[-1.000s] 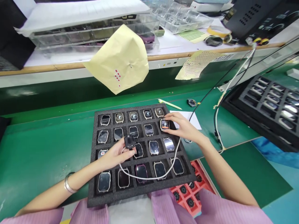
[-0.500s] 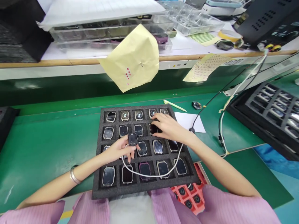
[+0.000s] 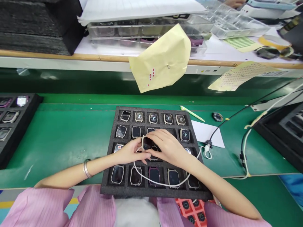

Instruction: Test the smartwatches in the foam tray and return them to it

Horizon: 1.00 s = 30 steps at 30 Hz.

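Over the black foam tray, my two hands meet at a smartwatch body with a dark screen and a pale metal frame. My right hand grips it by its right side and top. From the left, my left hand closes around the end of a white cable; the black charger block on that end is now hidden behind the watch. The cable loops down across the tray and up to a black connector at the right. Strapless smartwatches sit in the tray's compartments, some with lit screens.
Another foam tray of watches lies at the left, a further dark tray at the right. A green pen, white paper and a loose watch lie behind. Yellow sheets hang from the shelf edge. Below is a red tray.
My right hand has lifted a watch from the second row and brought it left to the charger in my left hand. The view has swung left.
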Available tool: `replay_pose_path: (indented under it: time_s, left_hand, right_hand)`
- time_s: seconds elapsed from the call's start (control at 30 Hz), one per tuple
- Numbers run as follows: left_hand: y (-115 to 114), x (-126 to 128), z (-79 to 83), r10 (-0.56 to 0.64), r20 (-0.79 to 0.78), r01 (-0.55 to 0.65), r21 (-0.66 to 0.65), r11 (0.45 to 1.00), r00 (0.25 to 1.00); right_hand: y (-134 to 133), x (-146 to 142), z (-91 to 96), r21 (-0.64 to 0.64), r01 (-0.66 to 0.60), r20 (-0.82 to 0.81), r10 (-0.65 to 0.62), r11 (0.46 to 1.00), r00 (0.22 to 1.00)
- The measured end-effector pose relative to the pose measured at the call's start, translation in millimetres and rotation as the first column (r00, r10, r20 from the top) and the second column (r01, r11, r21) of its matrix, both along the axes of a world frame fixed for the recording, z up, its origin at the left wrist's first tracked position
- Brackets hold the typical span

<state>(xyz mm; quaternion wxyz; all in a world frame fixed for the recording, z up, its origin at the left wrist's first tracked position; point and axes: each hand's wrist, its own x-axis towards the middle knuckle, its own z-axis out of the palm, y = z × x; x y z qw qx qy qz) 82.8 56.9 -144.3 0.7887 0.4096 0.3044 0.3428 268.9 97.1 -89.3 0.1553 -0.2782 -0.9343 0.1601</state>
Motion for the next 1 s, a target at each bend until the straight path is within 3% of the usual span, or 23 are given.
replay_pose_path:
  time_s: [0.1,0.2,0.37,0.53,1.0]
  left_hand:
    - [0,2,0.4,0.031,-0.049,-0.031,-0.001,1.0,0.998]
    - [0,1,2.3,0.055,-0.076,-0.056,-0.009,0.998,0.996]
    - [-2,-2,7.0,-0.007,-0.098,0.008,0.011,1.0,0.995]
    - [-6,-4,7.4,-0.025,-0.152,0.027,0.013,1.0,0.988]
    - [-9,-2,4.9,-0.015,-0.298,0.04,0.08,0.996,0.955]
  right_hand:
    - [1,1,-3.4,0.043,-0.049,0.013,0.048,0.998,0.999]
    - [-3,1,-13.6,0.031,-0.033,-0.084,0.036,0.999,0.996]
    - [-13,1,-29.6,-0.003,0.033,-0.248,-0.033,0.999,0.968]
    - [-15,1,-30.5,-0.037,0.025,-0.295,-0.035,0.999,0.955]
    - [-16,5,-26.4,-0.001,-0.015,-0.218,0.015,1.0,0.976]
